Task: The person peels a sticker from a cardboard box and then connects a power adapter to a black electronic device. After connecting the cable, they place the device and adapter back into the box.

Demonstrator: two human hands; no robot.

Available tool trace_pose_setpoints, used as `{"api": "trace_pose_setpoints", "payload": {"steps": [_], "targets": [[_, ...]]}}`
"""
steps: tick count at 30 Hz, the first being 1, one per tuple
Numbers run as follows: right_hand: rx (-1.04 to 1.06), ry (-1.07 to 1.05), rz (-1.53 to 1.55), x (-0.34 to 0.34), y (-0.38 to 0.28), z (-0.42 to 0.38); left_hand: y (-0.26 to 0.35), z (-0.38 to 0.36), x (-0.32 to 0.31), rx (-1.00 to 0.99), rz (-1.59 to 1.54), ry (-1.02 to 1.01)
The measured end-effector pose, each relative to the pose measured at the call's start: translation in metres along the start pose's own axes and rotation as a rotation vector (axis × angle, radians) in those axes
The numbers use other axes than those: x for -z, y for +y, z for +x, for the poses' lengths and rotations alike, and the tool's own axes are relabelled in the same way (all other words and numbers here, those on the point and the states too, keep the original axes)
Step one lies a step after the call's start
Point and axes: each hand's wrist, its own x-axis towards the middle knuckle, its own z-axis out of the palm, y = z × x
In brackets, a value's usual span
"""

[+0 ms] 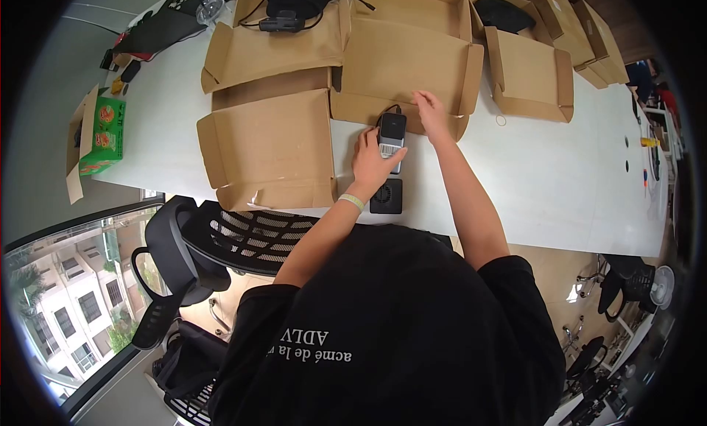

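Observation:
My left hand (372,161) is closed around a black-and-grey block-shaped device (394,125), with fingers on its left side and the thumb across its lower right. A white barcode label shows on the device, and a black cable (388,111) curves at its far end. Just to the right, my right hand (431,117) is raised over the front edge of an open cardboard box (409,58). Its fingers are bent together; whether something small is between them cannot be made out. Nearer to me, a square black fan unit (387,196) lies on the white table (427,205).
Another open cardboard box (272,150) lies to the left. Behind it, a box (283,54) has a black cabled device (283,21) on it. A box (530,76) with a black pouch (504,15) stands at right. A green carton (104,135) is far left; a chair (250,238) is below.

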Motion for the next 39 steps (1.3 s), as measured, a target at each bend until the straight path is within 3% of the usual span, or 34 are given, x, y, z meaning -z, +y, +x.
{"api": "trace_pose_setpoints", "payload": {"steps": [1, 3, 5, 7, 8, 9, 11, 15, 18, 21, 23, 27, 29, 31, 33, 39], "targets": [[-0.004, 0.002, -0.003, 0.004, -0.009, -0.009, 0.000, -0.003, -0.002, 0.004, -0.001, 0.002], [0.240, -0.343, -0.330, 0.012, -0.019, -0.025, -0.001, -0.006, -0.004, 0.018, -0.006, -0.011], [0.307, -0.258, -0.419, 0.012, -0.018, -0.024, 0.002, -0.004, -0.002, 0.002, 0.003, 0.008], [0.220, -0.217, -0.275, 0.009, -0.023, -0.018, 0.000, -0.005, -0.004, 0.004, -0.002, 0.015], [0.228, -0.360, -0.440, 0.010, -0.030, -0.022, -0.001, -0.003, -0.004, 0.009, -0.002, 0.014], [0.243, -0.357, -0.439, 0.008, -0.031, -0.019, 0.000, -0.003, -0.003, 0.018, -0.003, 0.007], [0.301, -0.105, -0.517, 0.004, -0.032, -0.013, 0.001, -0.003, -0.003, 0.017, -0.008, 0.011], [0.205, -0.191, -0.593, 0.001, -0.057, -0.027, 0.003, -0.003, -0.002, 0.025, -0.021, 0.019], [0.347, -0.238, -0.607, 0.003, -0.048, -0.023, 0.004, -0.006, 0.000, 0.019, -0.042, 0.030], [0.187, -0.288, -0.455, 0.006, -0.047, -0.018, 0.008, -0.007, 0.002, 0.029, -0.052, 0.026], [0.077, -0.361, -0.621, 0.010, -0.061, -0.011, 0.007, -0.006, 0.003, 0.029, -0.050, 0.009], [0.084, -0.325, -0.555, 0.008, -0.066, 0.001, 0.008, -0.007, 0.000, 0.033, -0.044, 0.015], [0.180, -0.622, -0.705, 0.008, -0.052, 0.013, 0.007, -0.010, 0.001, 0.041, -0.041, 0.014], [0.099, -0.394, -0.559, 0.001, -0.057, 0.007, 0.003, -0.010, -0.004, 0.004, -0.060, 0.078], [0.188, -0.556, -0.724, 0.000, -0.039, 0.010, 0.004, -0.010, -0.001, 0.014, -0.105, 0.066], [0.234, -0.442, -0.663, -0.002, -0.036, 0.006, 0.012, -0.009, 0.009, 0.040, -0.105, 0.064]]}}
